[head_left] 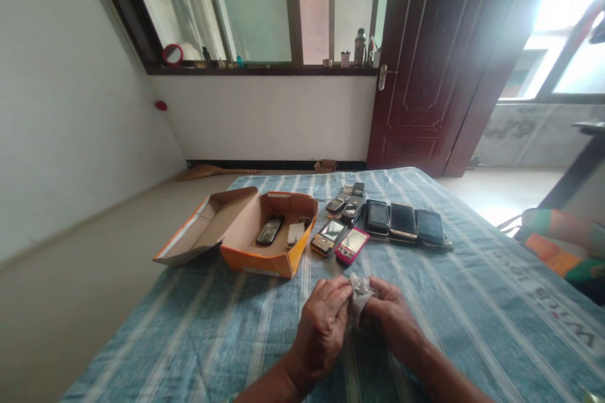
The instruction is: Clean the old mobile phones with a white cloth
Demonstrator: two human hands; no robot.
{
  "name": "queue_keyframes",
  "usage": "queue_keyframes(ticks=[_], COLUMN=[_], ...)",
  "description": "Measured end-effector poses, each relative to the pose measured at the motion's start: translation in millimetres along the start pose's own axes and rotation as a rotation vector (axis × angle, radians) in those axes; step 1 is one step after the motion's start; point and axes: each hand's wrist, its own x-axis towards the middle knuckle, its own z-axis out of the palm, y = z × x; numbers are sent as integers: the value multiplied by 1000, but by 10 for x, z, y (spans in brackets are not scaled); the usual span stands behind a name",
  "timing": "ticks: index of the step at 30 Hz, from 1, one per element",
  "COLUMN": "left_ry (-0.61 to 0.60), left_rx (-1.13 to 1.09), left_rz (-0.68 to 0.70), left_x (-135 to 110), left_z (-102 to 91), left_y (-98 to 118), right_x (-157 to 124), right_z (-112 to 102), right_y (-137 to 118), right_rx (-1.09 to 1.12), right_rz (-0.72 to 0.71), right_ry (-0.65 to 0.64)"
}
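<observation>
My left hand (324, 321) is closed, its fingers curled together against a crumpled whitish wipe (362, 293). Whatever else lies inside that hand is hidden. The wipe is pinched in my right hand (394, 318), between thumb and fingers. Both hands meet low over the bed-like surface. Just beyond them lie a pink phone (352, 245) and a black-and-gold keypad phone (328, 237). To the left, an open orange cardboard box (259, 264) holds a dark phone (270, 230) and a white phone (295, 234).
Older phones (338, 203) are heaped behind the pink one. Stacked touchscreen phones (403, 221) form a row to the right. The box's lid (203, 227) is folded out leftward. A striped blue cloth (227, 340) covers the surface. A dark red door (430, 75) stands behind.
</observation>
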Motion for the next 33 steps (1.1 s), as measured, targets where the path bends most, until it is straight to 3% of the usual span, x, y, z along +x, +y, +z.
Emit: queue_keyframes(ticks=[8,12,17,23,28,33], left_ry=[-151,-139,-105,-134,-174,-214], left_rx=[-2,-56,-125,-280,-394,-452], left_rz=[25,-9,-128,-346,-498,-506], left_x=[-25,-50,-25,5,27,42], left_z=[-9,-17,-54,-81,-98,-112], left_y=[-21,-101,-131,-118,-101,-73], right_x=[29,33,29,39,37,15], right_z=[-44,-41,8,17,-31,-16], right_y=[43,82,96,82,69,5], right_rx=[207,265,126,-75,-183,-80], right_rz=[50,86,32,31,-86,35], right_ry=[-34,-41,-169,-72,-21,-55])
